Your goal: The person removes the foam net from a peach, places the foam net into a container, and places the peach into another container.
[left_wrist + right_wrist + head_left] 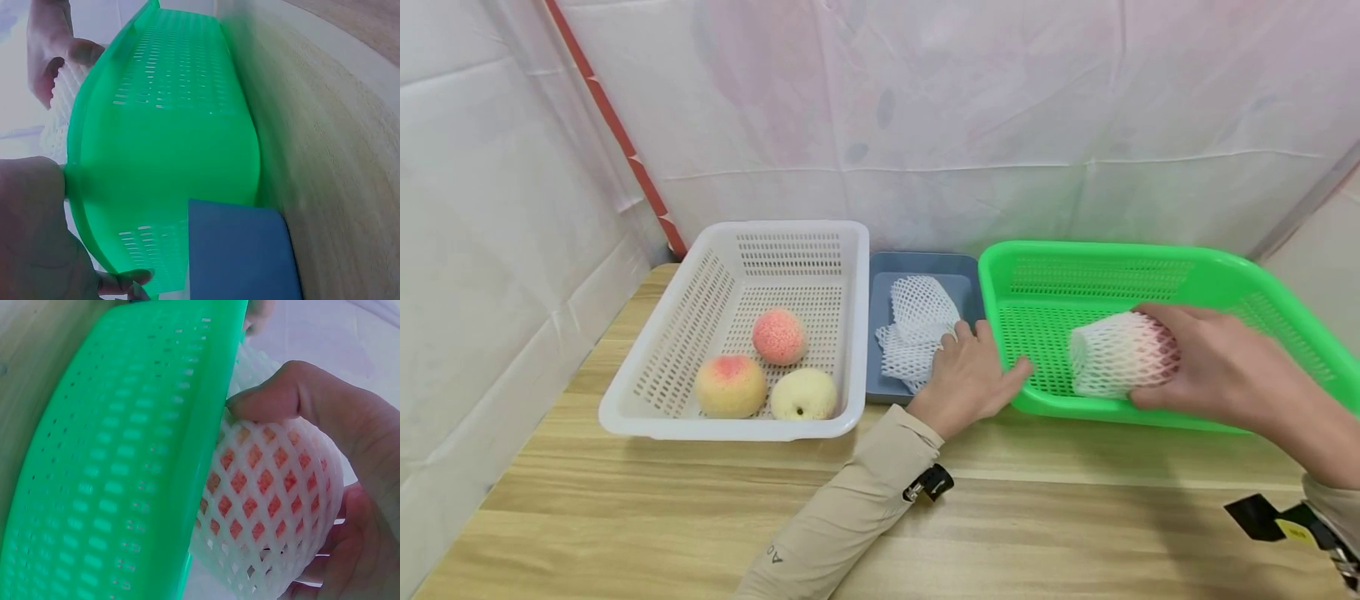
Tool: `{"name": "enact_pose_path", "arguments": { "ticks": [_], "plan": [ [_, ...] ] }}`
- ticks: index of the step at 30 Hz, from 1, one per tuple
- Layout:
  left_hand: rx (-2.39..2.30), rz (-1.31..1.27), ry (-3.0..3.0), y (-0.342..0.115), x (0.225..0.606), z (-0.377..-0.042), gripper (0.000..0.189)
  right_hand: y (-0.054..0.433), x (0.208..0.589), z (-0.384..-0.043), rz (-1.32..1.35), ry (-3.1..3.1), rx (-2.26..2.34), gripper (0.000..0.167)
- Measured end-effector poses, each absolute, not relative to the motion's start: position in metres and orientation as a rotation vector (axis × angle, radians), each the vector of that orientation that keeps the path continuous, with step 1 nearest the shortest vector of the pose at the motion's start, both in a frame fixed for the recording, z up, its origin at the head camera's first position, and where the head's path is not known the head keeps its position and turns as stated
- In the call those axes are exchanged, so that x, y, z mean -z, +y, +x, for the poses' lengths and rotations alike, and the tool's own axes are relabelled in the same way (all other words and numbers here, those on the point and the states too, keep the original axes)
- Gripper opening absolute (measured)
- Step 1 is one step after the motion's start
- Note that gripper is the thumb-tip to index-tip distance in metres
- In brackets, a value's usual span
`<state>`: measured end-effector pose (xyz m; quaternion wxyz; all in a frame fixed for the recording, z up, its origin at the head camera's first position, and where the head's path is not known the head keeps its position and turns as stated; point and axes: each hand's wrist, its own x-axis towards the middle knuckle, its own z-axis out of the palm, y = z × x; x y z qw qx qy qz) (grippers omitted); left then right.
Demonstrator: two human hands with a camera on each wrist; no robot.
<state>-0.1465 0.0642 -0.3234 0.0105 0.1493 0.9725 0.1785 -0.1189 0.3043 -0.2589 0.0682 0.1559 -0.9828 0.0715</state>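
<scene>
My right hand (1213, 367) grips a reddish peach in a white foam net (1123, 354) over the front part of the green basket (1150, 421). In the right wrist view the thumb presses the net's near side, and the peach in its net (269, 487) shows red through the mesh beside the basket's rim. My left hand (966, 375) lies with fingers extended between the blue-grey tray (925, 262) and the green basket, thumb out across the basket's left rim. Its fingertips overlap loose white foam nets (917, 321) in the tray. The left wrist view shows this hand (37, 231) beside the green rim.
On the left stands a white basket (741, 429) with a pinkish-red peach (778, 337), a yellow-orange peach (731, 387) and a pale yellow fruit (803, 394). All the containers stand on a wooden table (1000, 533), with a pale curtain (962, 100) right behind.
</scene>
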Motion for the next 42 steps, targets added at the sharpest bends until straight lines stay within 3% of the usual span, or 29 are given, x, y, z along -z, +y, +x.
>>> {"name": "enact_pose_path", "arguments": {
  "ticks": [11,18,24,29,36,42],
  "plan": [
    [-0.599,0.510,3.076,0.053,0.312,-0.133,0.055,0.288,0.253,-0.106,0.466,-2.902,-0.284,0.098],
    [-0.576,0.734,3.146,0.020,0.294,-0.100,0.037,0.262,0.247,-0.076,0.539,-2.759,-0.311,0.101],
    [-0.481,0.873,3.166,-0.023,0.298,-0.064,0.041,0.231,0.264,-0.051,0.743,-2.627,-0.283,0.107],
    [-0.465,0.819,3.030,-0.042,0.316,-0.052,0.047,0.203,0.288,-0.036,0.846,-2.628,-0.240,0.107],
    [-0.421,0.775,2.990,-0.052,0.331,-0.055,0.047,0.180,0.309,-0.029,0.769,-2.708,-0.188,0.107],
    [-0.376,0.828,2.982,-0.054,0.334,-0.055,0.046,0.166,0.321,-0.023,0.617,-2.899,-0.238,0.096]
  ]
}}
